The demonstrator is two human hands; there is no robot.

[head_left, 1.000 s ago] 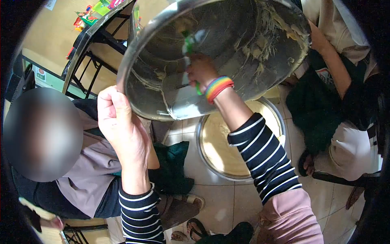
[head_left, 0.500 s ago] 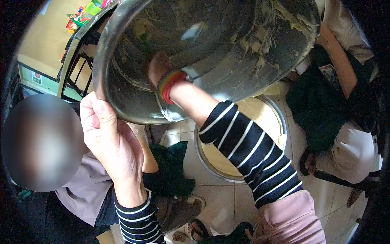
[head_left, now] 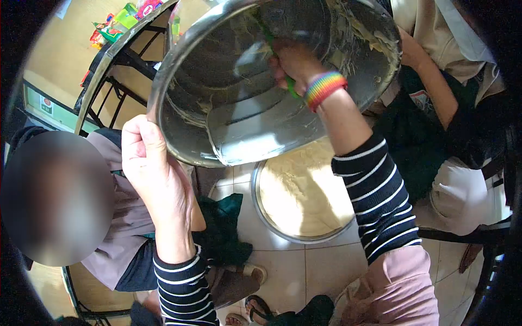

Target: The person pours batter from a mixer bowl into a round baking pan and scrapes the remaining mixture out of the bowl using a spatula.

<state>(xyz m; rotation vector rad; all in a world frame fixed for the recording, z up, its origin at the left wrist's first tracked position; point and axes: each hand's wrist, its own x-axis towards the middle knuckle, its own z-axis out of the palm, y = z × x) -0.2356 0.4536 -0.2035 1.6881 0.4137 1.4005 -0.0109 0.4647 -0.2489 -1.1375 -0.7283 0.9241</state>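
Note:
A large metal bowl (head_left: 244, 122) is tilted in front of me, its inside smeared with pale batter. My left hand (head_left: 155, 168) is closed on its left rim. Inside the bowl, my right hand (head_left: 296, 62), with a rainbow band at the wrist, grips a thin green-handled utensil (head_left: 265, 28); its far end is too blurred to make out. Below the bowl, a round metal basin (head_left: 255, 198) on the tiled floor holds pale yellow batter (head_left: 304, 190), partly hidden by the bowl and my right forearm.
At the left sits a person (head_left: 122, 195) in a mauve top. Another person's arm (head_left: 435, 81) reaches to the bowl's right side. Colourful packets (head_left: 125, 19) lie on a table at upper left. Sandalled feet (head_left: 258, 308) show at the bottom.
My right hand has moved right and upward inside the bowl with the green-handled utensil. The bowl's left rim and my left hand have shifted slightly right. More of the batter basin shows.

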